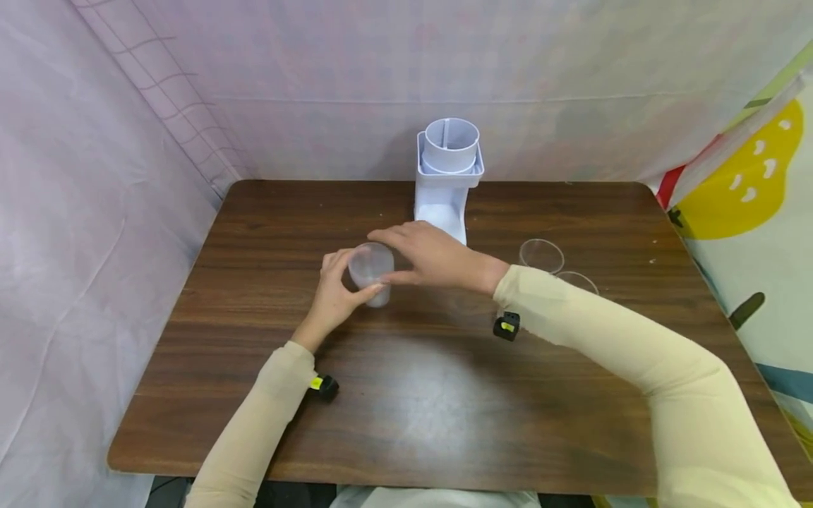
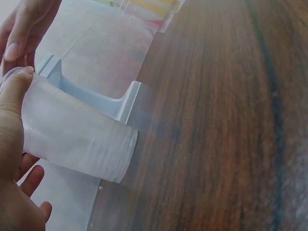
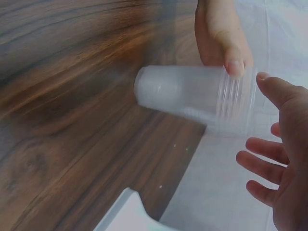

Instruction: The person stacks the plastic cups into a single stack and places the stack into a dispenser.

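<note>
My left hand (image 1: 333, 293) holds a stack of clear plastic cups (image 1: 371, 264), thumb and fingers around it close to the rims. Several nested rim lines show on the stack (image 3: 192, 94) in the right wrist view. Over the mouth of the stack, my right hand (image 1: 428, 255) reaches in from the right with its fingers spread. Its thumb tip is right at the rim, while the other fingers (image 3: 262, 168) stand off from the cups, loosely bent. Just behind my right hand stands a white plastic stand (image 1: 440, 212) with a round white tube (image 1: 451, 159) on top.
Two clear cups (image 1: 541, 255) stand to the right, partly behind my right forearm. All this is on a dark wood-grain table (image 1: 406, 416). A pale curtain (image 1: 356, 85) hangs along the table's back edge, and a patterned cloth (image 1: 737, 183) hangs on the right.
</note>
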The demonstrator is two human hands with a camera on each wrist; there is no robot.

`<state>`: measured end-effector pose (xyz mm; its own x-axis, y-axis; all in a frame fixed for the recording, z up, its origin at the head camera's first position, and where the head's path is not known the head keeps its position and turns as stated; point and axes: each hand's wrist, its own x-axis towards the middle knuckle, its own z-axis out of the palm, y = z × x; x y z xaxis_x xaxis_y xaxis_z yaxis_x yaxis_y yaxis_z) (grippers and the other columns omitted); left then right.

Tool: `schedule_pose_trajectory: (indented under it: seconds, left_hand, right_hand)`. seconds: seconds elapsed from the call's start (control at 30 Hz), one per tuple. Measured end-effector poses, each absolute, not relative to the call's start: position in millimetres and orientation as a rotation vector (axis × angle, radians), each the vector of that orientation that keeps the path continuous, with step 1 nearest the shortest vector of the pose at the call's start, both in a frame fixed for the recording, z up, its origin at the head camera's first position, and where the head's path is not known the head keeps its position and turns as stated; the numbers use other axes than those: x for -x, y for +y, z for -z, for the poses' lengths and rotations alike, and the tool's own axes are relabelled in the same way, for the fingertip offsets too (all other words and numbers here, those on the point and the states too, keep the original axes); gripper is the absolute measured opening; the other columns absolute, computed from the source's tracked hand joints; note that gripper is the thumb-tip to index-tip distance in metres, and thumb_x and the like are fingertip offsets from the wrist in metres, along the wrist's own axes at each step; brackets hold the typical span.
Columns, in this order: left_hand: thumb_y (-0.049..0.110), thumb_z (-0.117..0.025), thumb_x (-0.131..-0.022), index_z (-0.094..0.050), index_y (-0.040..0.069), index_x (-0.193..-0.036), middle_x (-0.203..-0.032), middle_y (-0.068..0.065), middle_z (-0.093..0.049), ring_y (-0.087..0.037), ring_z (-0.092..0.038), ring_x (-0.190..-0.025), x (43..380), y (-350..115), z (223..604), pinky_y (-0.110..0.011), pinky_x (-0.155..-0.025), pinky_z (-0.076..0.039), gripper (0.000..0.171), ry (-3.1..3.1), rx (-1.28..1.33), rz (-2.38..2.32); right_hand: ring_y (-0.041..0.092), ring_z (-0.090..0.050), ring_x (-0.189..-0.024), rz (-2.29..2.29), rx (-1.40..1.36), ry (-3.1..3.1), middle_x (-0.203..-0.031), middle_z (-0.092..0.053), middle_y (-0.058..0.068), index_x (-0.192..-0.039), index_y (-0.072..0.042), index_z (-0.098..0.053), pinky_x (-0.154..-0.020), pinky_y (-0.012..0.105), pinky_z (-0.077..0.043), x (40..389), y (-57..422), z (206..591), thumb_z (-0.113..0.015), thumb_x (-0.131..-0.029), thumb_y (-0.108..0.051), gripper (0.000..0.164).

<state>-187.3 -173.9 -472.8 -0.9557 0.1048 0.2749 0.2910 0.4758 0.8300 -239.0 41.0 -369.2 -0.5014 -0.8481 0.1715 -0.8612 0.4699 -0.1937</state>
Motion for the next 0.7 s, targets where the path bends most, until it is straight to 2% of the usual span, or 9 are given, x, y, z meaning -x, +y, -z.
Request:
schedule_pose_trajectory:
  seconds: [0.2,0.7]
  left_hand:
    - [0.029,-0.085,-0.077,-0.057,0.019,-0.134,-0.130,-0.006,-0.058,-0.026,-0.039,-0.124,188.7,-173.8,471.2,-0.058,-0.105,-0.036,0.065,-2.530,0.329,1.460]
    - [0.031,-0.087,-0.074,-0.058,0.020,-0.133,-0.129,-0.005,-0.059,-0.025,-0.039,-0.125,187.6,-171.3,472.2,-0.059,-0.106,-0.035,0.066,-2.531,0.278,1.494]
  right_hand:
    - [0.024,-0.058,-0.126,-0.389,-1.485,-2.687,-0.141,-0.060,0.006,-0.147,-0.014,-0.044,-0.112,0.044,-0.040,239.2,71.4,372.2,-0.068,-0.088,-0.053,0.074]
    - [0.031,-0.059,-0.124,-0.324,-1.345,-2.838,-0.137,-0.062,0.008,-0.145,-0.015,-0.048,-0.109,0.055,-0.040,211.7,185.9,368.3,-0.073,-0.082,-0.055,0.079]
